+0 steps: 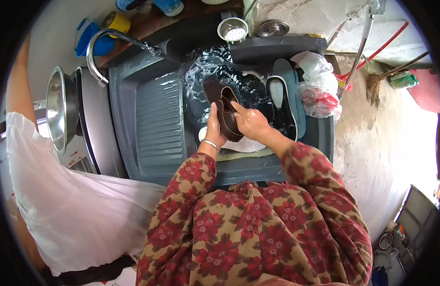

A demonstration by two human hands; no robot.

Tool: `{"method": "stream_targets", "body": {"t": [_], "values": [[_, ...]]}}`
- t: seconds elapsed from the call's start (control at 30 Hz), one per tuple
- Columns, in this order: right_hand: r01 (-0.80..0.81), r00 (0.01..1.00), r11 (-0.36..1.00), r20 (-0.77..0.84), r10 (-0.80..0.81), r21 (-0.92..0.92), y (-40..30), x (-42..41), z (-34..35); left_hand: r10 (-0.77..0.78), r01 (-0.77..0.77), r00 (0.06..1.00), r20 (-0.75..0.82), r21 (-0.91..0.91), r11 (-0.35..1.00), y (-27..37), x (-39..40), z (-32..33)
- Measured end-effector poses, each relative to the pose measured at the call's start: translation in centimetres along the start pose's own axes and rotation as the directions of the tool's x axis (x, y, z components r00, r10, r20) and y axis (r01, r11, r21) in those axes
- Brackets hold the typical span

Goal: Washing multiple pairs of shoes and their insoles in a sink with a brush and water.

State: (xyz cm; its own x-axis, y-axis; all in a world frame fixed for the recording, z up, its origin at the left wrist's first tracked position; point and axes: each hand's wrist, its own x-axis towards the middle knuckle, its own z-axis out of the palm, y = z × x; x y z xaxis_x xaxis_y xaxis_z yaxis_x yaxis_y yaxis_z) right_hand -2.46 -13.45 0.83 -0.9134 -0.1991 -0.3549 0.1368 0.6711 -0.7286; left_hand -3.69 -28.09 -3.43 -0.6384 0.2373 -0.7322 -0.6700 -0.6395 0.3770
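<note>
A dark brown leather shoe (230, 126) is held over the sink basin. My left hand (215, 131) grips its left side, with a bangle on the wrist. My right hand (253, 122) holds the right side, its fingers at the shoe's opening; the fingertips are partly hidden. Below my hands lies a white insole-shaped piece (246, 146). To the right, a black shoe (290, 119) with a pale rim rests against the basin's side. Blue-grey insoles (301, 107) stand beside it. Soapy water (209, 66) streaks the basin's dark bottom.
A ribbed washboard (159, 121) forms the sink's left part, under a curved faucet (93, 53). Plastic bags (316, 85) sit on the right rim. A metal strainer (233, 30) and lid (273, 28) are behind. At left, a person in white (73, 211) stands near a steel bowl (55, 109).
</note>
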Motion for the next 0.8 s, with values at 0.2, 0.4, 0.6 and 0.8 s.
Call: {"method": "stream_targets", "body": {"t": [0.2,0.4,0.6,0.8], "values": [[0.218,0.969,0.964,-0.150,-0.196,0.151,2.4,-3.8,2.4,-0.040,0.033,0.988,0.151,0.050,0.998,3.0,1.0,-1.3],[0.038,0.999,0.996,-0.040,-0.035,0.075,1.7,-0.2,0.9,-0.029,0.025,0.997,0.069,0.059,0.998,1.5,1.0,-0.1],[-0.008,1.000,0.999,0.008,0.009,-0.032,3.2,-1.2,0.3,0.013,-0.021,0.999,0.051,0.162,0.987,1.9,1.9,-1.6],[-0.137,0.989,0.613,0.139,0.045,0.778,2.2,0.5,-0.4,0.159,-0.175,0.985,0.075,0.400,0.900,2.0,2.6,-3.0]]}}
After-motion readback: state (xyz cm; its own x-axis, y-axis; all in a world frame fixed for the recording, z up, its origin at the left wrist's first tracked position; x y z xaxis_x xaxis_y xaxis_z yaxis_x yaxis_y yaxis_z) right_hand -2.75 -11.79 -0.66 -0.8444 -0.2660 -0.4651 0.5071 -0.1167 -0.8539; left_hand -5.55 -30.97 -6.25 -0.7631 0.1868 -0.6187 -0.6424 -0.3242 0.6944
